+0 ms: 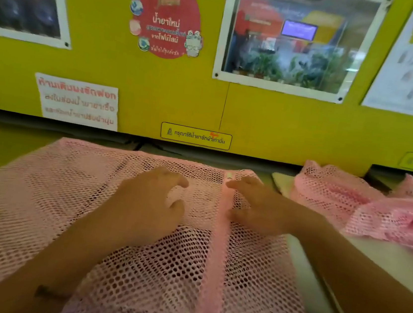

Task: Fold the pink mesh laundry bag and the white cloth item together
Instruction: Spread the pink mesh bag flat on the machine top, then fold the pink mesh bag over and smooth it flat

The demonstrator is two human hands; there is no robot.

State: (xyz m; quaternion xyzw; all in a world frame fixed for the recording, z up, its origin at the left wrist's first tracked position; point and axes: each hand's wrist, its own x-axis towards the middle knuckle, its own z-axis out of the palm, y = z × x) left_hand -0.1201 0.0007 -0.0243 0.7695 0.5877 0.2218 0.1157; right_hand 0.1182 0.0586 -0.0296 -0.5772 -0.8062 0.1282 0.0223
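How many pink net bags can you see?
2, maybe more. One pink mesh bag lies spread flat under both hands. A crumpled pink mesh heap sits to the right by the yellow wall; it may be more than one bag.

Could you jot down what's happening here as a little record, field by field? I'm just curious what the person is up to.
place: counter in front of a yellow wall with posters and notices
main item: pink mesh laundry bag, spread flat
bag detail: solid pink strip running front to back
left hand: resting on the mesh, fingers curled, left of the strip
right hand: flat on the mesh, right of the strip
also there: crumpled pink mesh pile, far right
white cloth: cannot tell
fold: not yet made
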